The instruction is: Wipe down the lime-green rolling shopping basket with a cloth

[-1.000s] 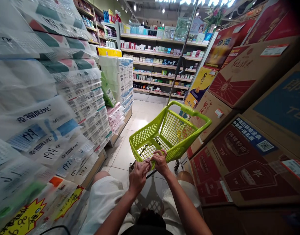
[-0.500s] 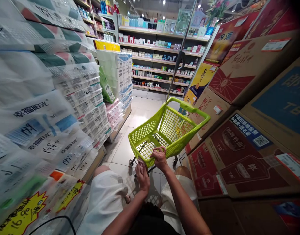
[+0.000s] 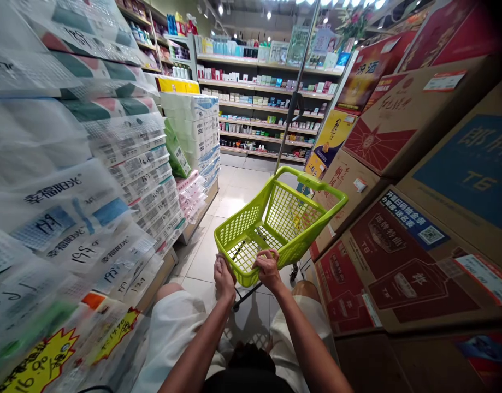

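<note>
A small lime-green shopping cart (image 3: 254, 218) with a latticed plastic basket stands on the floor between my knees; nothing lies in its basket. My right hand (image 3: 268, 269) has its fingers curled over the near rim of the basket. At the basket's near left corner is my left hand (image 3: 225, 278), fingers closed and pressed against the outer edge. Something small and pale shows at those fingertips, too little to name. A thin dark pole (image 3: 302, 76) with a black clip rises behind the cart's handle.
Stacked packs of tissue paper (image 3: 128, 164) with handwritten prices line the left side. Printed cartons (image 3: 414, 262) are piled close on the right. Beyond the tiled aisle (image 3: 234, 188), shelves (image 3: 259, 79) hold many small boxed goods.
My left hand has slid left and up along the near edge, to the basket's left corner. My right hand stays on the rim. The view has tilted slightly upward.
</note>
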The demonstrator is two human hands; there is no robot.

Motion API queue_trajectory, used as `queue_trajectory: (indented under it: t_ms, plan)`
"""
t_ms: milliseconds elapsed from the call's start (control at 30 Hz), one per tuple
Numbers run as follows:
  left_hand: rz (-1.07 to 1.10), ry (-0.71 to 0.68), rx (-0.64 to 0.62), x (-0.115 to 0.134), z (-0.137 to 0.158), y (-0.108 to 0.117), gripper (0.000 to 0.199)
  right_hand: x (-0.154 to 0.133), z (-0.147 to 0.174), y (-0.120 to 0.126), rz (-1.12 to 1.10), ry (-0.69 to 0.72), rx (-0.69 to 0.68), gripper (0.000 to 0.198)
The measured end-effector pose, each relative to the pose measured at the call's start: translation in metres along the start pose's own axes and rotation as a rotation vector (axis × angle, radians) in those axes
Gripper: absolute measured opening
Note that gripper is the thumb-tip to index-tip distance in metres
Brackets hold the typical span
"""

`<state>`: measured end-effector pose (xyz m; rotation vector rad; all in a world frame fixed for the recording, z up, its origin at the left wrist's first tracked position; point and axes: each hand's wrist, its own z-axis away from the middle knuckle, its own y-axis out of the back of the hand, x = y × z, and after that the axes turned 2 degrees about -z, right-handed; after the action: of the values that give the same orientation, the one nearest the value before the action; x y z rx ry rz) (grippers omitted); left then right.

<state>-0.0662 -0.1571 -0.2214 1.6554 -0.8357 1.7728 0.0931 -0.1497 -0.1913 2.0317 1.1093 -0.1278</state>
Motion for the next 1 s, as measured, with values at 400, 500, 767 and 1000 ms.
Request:
queue_trajectory:
  t_ms: [400,500,767,1000]
  plan:
    - [-0.589,-0.392,-0.048,0.037,-0.095,0.026,0.035,0.017,0.003,0.03,-0.086,-0.066,-0.226,0.04]
    - [-0.574,-0.451,-0.06,0.041,-0.098,0.026,0.038,0.025,-0.007,0.05,-0.102,-0.081,-0.399,0.048]
    - [-0.659,-0.523,-0.214,0.021,-0.03,0.033,0.039,-0.031,-0.008,0.023,0.187,-0.282,-0.374,0.046]
    - [-0.847,-0.478,-0.257,0.058,-0.079,0.009,0.034,-0.035,-0.002,0.012,0.139,-0.305,-0.302,0.036]
